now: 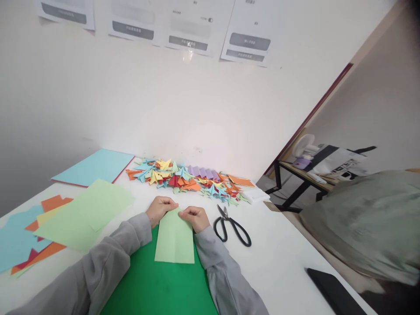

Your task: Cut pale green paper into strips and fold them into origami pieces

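A light green sheet of paper with a crease down its middle lies over a green mat. My left hand pinches its far edge from the left side. On the right of that same edge, my right hand grips the paper between thumb and fingers. The far corners are partly hidden by my fingers. Scissors with black handles rest on the white table to the right of my right hand, blades pointing away and slightly parted.
Folded colourful paper pieces are heaped along the wall. Loose coloured sheets spread at the left, with a light blue sheet behind. A black flat object lies near the right edge. A side table stands beyond.
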The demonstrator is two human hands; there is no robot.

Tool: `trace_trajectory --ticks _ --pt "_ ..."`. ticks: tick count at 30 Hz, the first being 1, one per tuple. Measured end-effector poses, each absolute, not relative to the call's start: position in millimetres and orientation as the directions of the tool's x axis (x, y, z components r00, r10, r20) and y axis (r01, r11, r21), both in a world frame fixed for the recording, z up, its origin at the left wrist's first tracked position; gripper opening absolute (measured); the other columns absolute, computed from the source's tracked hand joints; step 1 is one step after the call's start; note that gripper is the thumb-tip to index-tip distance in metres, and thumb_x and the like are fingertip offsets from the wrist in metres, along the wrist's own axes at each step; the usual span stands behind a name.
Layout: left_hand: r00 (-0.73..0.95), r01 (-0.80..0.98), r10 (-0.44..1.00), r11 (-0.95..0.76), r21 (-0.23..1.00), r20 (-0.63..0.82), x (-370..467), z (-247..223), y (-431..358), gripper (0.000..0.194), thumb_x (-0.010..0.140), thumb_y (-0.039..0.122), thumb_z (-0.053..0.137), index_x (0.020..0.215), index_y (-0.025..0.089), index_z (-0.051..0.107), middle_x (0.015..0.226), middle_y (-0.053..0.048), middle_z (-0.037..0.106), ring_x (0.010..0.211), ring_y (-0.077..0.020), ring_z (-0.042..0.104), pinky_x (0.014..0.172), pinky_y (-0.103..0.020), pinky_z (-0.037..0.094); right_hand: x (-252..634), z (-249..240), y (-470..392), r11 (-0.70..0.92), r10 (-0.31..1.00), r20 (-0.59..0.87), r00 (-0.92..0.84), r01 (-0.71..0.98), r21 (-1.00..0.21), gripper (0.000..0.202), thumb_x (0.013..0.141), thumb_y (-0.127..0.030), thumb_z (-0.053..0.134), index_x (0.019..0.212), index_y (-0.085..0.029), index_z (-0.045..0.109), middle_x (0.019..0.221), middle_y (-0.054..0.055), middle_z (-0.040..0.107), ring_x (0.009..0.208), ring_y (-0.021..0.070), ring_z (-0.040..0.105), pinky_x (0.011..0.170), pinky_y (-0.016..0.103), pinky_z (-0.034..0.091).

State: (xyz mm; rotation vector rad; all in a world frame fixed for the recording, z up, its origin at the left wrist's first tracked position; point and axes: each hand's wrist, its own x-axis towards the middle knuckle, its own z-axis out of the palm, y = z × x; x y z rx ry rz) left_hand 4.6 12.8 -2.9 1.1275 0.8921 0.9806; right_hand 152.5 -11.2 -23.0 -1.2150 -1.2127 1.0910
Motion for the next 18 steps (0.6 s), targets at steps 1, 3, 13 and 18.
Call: trace_trajectory --ticks 1,3,13,18 --pt "0.326 -0.142 0.943 0.116 0.983 -0.065 4 -2 12 0.024 0.049 0.031 0.075 0.056 0.012 0.062 0.045 0.002 0.056 0.043 -0.0093 0.047 0.044 -0.021 0.034 153 -22 -11 0.066 0.996 0.068 0.054 0.039 -0.997 0.023 0.049 -0.036 0.07 0.046 -0.015 0.06 0.038 -0.005 0.048 0.038 0.0064 0.036 0.04 0.021 0.026" --pt "0.341 -0.092 0.94 0.055 0.994 -0.02 4 0 11 0.022 0.049 0.029 0.075 0.057 0.011 0.063 0.048 0.001 0.057 0.046 -0.0094 0.048 0.047 -0.021 0.036 153 -20 -11 0.057 0.998 0.058 0.016 0.045 -0.997 0.023 0.051 -0.037 0.067 0.047 -0.016 0.059 0.035 -0.006 0.043 0.036 0.0056 0.032 0.038 0.021 0.022" --pt "0.232 -0.134 0.972 0.008 0.991 0.024 4 -4 15 0.022 0.05 0.03 0.074 0.058 0.013 0.064 0.05 0.002 0.058 0.047 -0.0092 0.048 0.048 -0.022 0.036 152 -11 -17 -0.068 0.997 -0.069 0.029 -0.044 -0.997 0.021 0.052 -0.031 0.065 0.045 -0.017 0.051 0.032 -0.009 0.037 0.029 0.0049 0.03 0.032 0.019 0.019" --pt "0.165 -0.195 0.986 0.036 0.98 -0.003 4 -4 17 0.025 0.048 0.033 0.075 0.058 0.013 0.063 0.05 0.002 0.059 0.046 -0.0097 0.049 0.048 -0.022 0.037 157 -13 -15 -0.088 0.996 -0.087 -0.012 -0.088 -0.992 0.015 0.052 -0.024 0.058 0.041 -0.017 0.051 0.03 -0.005 0.045 0.029 0.0084 0.037 0.031 0.02 0.023"
